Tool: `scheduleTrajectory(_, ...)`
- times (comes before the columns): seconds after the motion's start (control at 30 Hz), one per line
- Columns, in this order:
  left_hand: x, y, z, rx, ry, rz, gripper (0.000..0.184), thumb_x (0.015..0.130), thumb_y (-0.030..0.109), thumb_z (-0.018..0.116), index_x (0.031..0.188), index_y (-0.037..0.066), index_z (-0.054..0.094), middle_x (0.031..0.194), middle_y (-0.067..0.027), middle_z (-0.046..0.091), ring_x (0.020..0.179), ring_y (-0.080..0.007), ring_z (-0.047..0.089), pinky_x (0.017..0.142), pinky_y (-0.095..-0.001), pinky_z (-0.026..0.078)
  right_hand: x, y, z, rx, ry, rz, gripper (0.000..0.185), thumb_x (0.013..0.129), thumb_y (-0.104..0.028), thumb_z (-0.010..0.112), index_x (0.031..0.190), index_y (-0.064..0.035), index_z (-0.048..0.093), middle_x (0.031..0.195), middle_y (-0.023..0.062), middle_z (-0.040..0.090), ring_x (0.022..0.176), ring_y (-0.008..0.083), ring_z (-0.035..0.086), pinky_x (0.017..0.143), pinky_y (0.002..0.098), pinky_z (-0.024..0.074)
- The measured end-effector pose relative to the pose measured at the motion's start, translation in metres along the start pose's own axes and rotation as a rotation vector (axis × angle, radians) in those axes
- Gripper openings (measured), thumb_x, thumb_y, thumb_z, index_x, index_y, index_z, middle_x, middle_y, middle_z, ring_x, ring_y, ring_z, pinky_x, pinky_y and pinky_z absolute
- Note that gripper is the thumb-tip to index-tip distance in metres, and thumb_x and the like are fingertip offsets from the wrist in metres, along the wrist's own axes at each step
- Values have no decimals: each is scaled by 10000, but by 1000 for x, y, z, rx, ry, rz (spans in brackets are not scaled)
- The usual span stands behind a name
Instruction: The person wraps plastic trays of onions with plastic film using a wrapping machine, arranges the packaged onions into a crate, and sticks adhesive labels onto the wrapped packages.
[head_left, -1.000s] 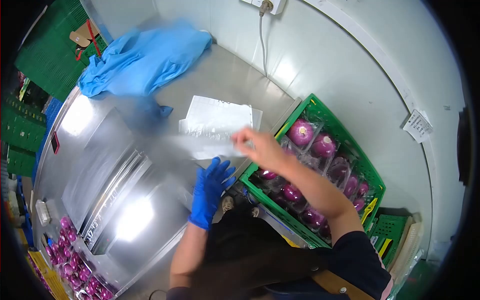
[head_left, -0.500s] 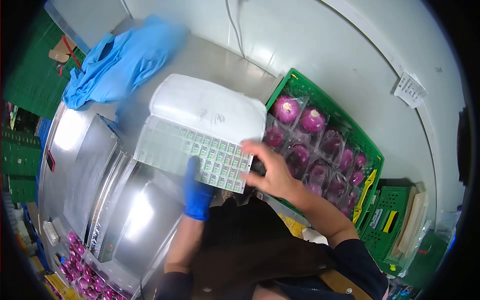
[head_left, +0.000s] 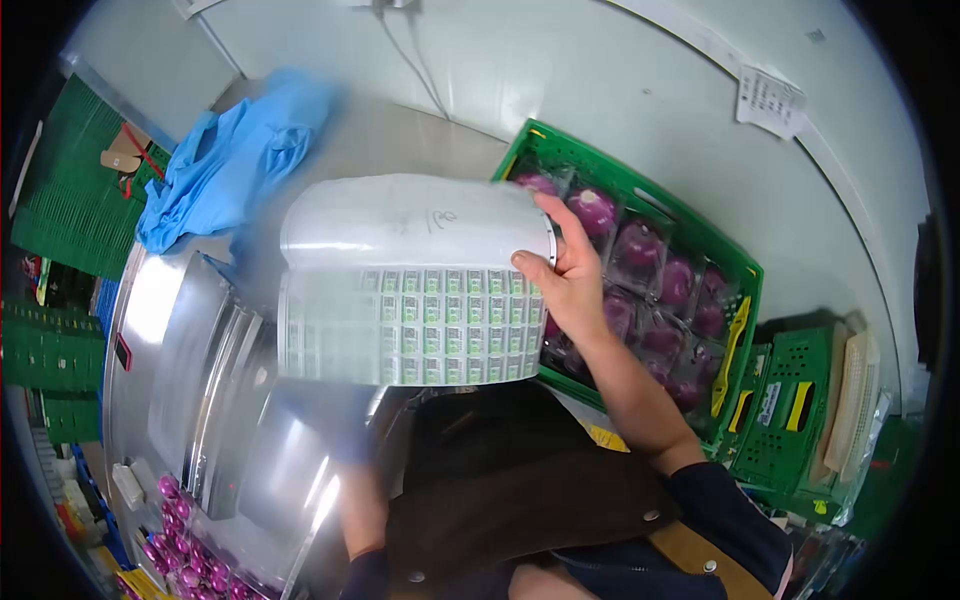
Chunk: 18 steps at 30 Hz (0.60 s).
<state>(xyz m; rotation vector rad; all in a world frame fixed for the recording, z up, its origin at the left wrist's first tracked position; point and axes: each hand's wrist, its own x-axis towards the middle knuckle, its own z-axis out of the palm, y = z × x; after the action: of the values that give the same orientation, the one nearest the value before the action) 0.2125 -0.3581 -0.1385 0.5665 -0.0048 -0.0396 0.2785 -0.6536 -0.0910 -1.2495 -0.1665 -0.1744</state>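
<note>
A sheet of labels (head_left: pixel 455 325) with rows of small green-and-white stickers is in front of me, its white backing curled over at the top. My right hand (head_left: pixel 572 270) pinches the sheet's right edge, thumb in front and fingers behind. On the sheet's left part the label rows give way to plain backing. Below the sheet's lower left edge, my left hand (head_left: pixel 335 425), in a blue glove, is smeared by motion over the steel machine; its fingers cannot be made out.
A green crate (head_left: pixel 640 185) of red onions in clear packs stands right of the sheet. Blue cloth or plastic (head_left: pixel 230 165) lies on the steel table at the back left. More packed onions (head_left: pixel 185 545) are at the lower left. Green folded crates (head_left: pixel 785 410) stand at the right.
My left hand has come off the sheet and moved down and left. My right hand has shifted up along the sheet's edge, and the sheet is turned more level.
</note>
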Motion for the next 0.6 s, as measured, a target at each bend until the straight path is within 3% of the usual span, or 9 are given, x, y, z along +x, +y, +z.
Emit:
scheduleTrajectory(0.07,4,23,24,89,317,-40,997,785,784,345,1449,47,246,1476,-154,297,1322,-301,357,1090,-460,296,-5,-13,-20,-69,-77,-18,606,856,43,602,1386,-47,322,1072,103,629,970,116,591,838,250,466)
scheduleTrajectory(0.1,14,28,31,261,40,32,927,839,714,362,1445,22,246,1497,-140,259,1345,-263,322,1115,-402,249,-7,-18,-29,-107,-103,-29,601,857,41,602,1383,-48,325,1063,103,632,968,111,589,832,246,465)
scheduleTrajectory(0.17,29,22,44,629,-72,174,767,897,515,468,1448,28,251,1510,-116,238,1369,-241,274,1128,-378,208,-13,-24,-39,-141,-112,-17,560,859,38,603,1351,-46,349,1045,103,635,953,103,588,808,240,466)
scheduleTrajectory(0.23,28,15,86,908,75,226,706,822,48,545,1455,28,233,1528,-91,208,1380,-205,258,1111,-343,236,-19,-30,-46,-132,-84,26,489,860,35,603,1294,-41,390,1029,103,636,927,96,591,773,233,472)
scheduleTrajectory(0.27,24,7,87,1104,18,296,694,796,-5,531,1440,21,273,1519,-93,235,1360,-208,300,1100,-339,257,-22,-30,-49,-140,-42,44,456,861,32,604,1261,-43,398,1012,101,638,910,91,592,753,229,473)
scheduleTrajectory(0.33,18,-5,80,1282,-17,347,668,752,-76,510,1397,8,357,1483,-103,310,1316,-212,375,1081,-333,291,-29,-27,-56,-155,41,83,390,862,27,606,1194,-46,415,979,96,640,877,82,594,715,222,475)
scheduleTrajectory(0.4,18,-15,76,1248,25,302,638,716,-113,496,1343,-5,448,1429,-121,405,1270,-214,439,1066,-330,318,-35,-35,-62,-202,82,163,310,862,15,611,1119,-45,449,938,76,638,844,71,590,692,208,471)
scheduleTrajectory(0.47,16,-16,83,1097,160,10,563,716,-111,493,1270,-18,521,1342,-138,492,1226,-224,480,1056,-336,332,-41,-38,-73,-226,89,178,245,861,3,618,1062,-45,485,901,55,634,820,59,582,678,196,467)
scheduleTrajectory(0.6,18,-16,78,970,52,-86,453,744,9,573,1195,-33,580,1227,-152,578,1142,-255,538,1038,-360,358,-46,-40,-90,-247,15,95,152,855,-13,633,983,-46,559,867,13,623,794,44,565,672,186,464)
